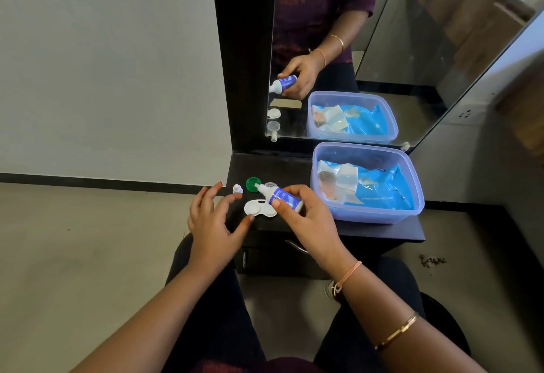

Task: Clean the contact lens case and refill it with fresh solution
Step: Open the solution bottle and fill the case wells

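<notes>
On dark shelf (279, 166) below mirror (397, 48): lens case (259, 209) lies open, white, both wells up, near the front-left edge. Its lids are off and set behind it: green cap (253, 184) and a clear cap (270, 186), the latter partly hidden by the bottle. Small white bottle cap (237, 189) stands just left of the green one; it's off so the nozzle is free.

R hand (306, 219): your thumb & fingers wrap the solution bottle (287, 197). You hold it tipped almost flat, nozzle pointing up-left, above the case's far side. That tilt brings liquid to the tip. Any drop leaving: can't tell. Nozzle over a well or over the caps: can't tell from this angle.

L hand (210, 219): grasps nothing, fingers spread & relaxed. One fingertip is just beside the case's near-left rim; contact or not, too close to call. Prob. placed there to stop the light case sliding.

Tub (368, 215) w/ wet-wipes pack (382, 190) sits just right of your R hand. Prob. kept near for wiping.

Judgement: step in hand = dosing solution into the wells, rinse or refill. Wells' contents unclear. Caps not yet back on.

Risk: nozzle tip touching case = contamination, so keep them apart.
</notes>
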